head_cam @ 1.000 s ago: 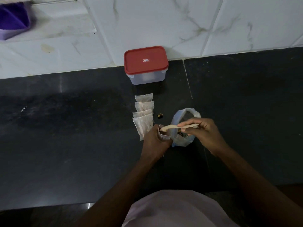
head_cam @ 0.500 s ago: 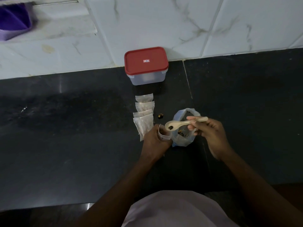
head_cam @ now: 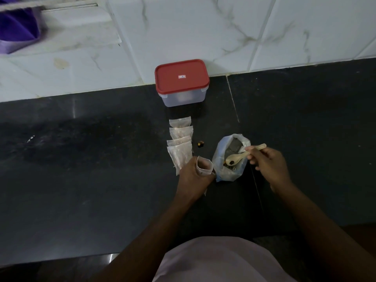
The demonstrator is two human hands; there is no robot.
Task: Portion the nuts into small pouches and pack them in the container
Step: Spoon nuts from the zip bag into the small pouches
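Since half a second ago the spoon (head_cam: 237, 158) has swung rightward, away from the pouch mouth, and its bowl now sits low in the open top of the nut bag (head_cam: 228, 175), with what looks like one dark nut (head_cam: 231, 162) in it. My right hand (head_cam: 268, 166) pinches the spoon's handle near its far end, fingers curled round it. My left hand (head_cam: 192, 178) grips the small pouch (head_cam: 205, 167) upright and holds its mouth open, just beside the bag's left wall; I cannot tell how full it is. I judge this as mid-portioning: a scoop being loaded for the pouch in hand. The next move calls for lifting the spoon level, carrying it the short way left over the pouch's rim and tipping it without spilling, since the opening is narrow and the film is floppy. Four filled pouches (head_cam: 180, 146) lie in an overlapping row on the counter (head_cam: 101, 180), just left of my left hand and running away from me. Two loose nuts (head_cam: 200, 143) sit between that row and the bag. Beyond the row stands the container (head_cam: 183, 98), well apart from both hands, against the tiled wall (head_cam: 183, 27), with its red lid (head_cam: 181, 77) on, so packing has not begun.
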